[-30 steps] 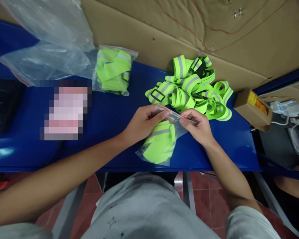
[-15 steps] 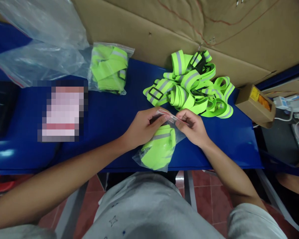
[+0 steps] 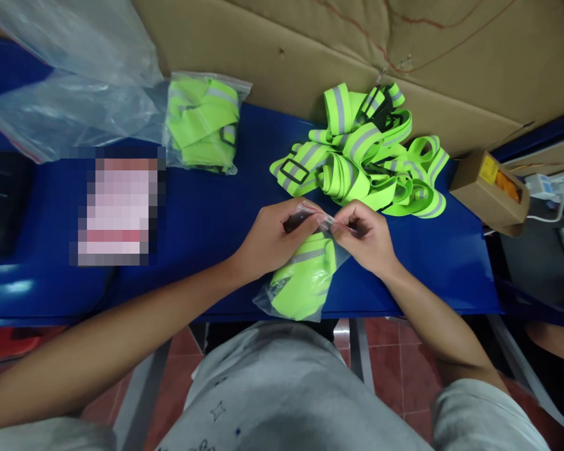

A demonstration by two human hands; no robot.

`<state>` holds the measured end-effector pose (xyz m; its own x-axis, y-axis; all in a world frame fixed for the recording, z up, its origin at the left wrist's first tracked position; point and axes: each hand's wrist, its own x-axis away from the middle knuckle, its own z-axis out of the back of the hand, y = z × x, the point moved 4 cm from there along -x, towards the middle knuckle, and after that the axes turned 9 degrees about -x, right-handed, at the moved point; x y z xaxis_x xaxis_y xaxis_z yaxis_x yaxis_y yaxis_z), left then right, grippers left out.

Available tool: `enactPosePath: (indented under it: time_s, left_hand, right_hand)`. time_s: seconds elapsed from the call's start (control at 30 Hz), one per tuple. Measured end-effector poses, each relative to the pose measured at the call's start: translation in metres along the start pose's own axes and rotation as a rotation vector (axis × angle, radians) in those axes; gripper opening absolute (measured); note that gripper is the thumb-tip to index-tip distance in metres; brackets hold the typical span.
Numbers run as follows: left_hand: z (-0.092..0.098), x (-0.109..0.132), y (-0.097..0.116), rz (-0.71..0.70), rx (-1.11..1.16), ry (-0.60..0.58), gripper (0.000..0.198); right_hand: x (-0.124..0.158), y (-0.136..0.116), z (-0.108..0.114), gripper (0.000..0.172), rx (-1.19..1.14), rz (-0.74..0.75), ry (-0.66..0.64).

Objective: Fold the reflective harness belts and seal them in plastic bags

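Observation:
A clear zip bag [image 3: 301, 282] stuffed with a folded neon-green reflective strap lies on the blue table [image 3: 207, 213] near its front edge. My left hand [image 3: 272, 238] pinches the bag's mouth on the left side. My right hand [image 3: 366, 241] pinches the same mouth on the right, fingertips close to those of the left. Just behind my hands sits a loose heap of neon-green reflective straps [image 3: 361, 156] with black buckles.
A second filled zip bag [image 3: 202, 122] lies at the back left beside a stack of empty clear bags [image 3: 75, 81]. A small brown carton [image 3: 491, 191] sits at the table's right end. Brown cardboard [image 3: 404, 44] lines the back. A blurred patch covers something at left.
My two hands have drawn closer together along the bag's mouth. The view has shifted slightly; the bag stays in place on the table.

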<state>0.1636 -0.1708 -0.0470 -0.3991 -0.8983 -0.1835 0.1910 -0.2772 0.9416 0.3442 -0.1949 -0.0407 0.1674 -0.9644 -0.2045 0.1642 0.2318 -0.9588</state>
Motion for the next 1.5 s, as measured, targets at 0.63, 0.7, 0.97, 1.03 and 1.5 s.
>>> enactPosePath:
  time_s: [0.63, 0.7, 0.97, 1.03, 1.5]
  left_hand:
    - [0.008, -0.006, -0.002, -0.003, 0.046, -0.274, 0.049]
    - [0.012, -0.007, -0.004, -0.021, 0.005, -0.23, 0.051]
    - [0.024, -0.018, -0.009, -0.015, 0.132, -0.02, 0.053]
    - [0.024, -0.02, -0.011, -0.021, 0.142, -0.001, 0.053]
    - [0.026, -0.011, 0.007, 0.098, 0.06, -0.125, 0.014]
  right_hand:
    - [0.0, -0.001, 0.014, 0.018, -0.007, -0.011, -0.03]
    - [-0.002, -0.001, 0.017, 0.021, -0.026, -0.021, -0.021]
    - [-0.011, 0.0, 0.036, 0.043, 0.033, -0.003, 0.01]
    - [-0.011, 0.002, 0.036, 0.044, 0.03, -0.003, 0.007]
    - [-0.016, 0.028, 0.034, 0.045, -0.323, -0.055, 0.167]
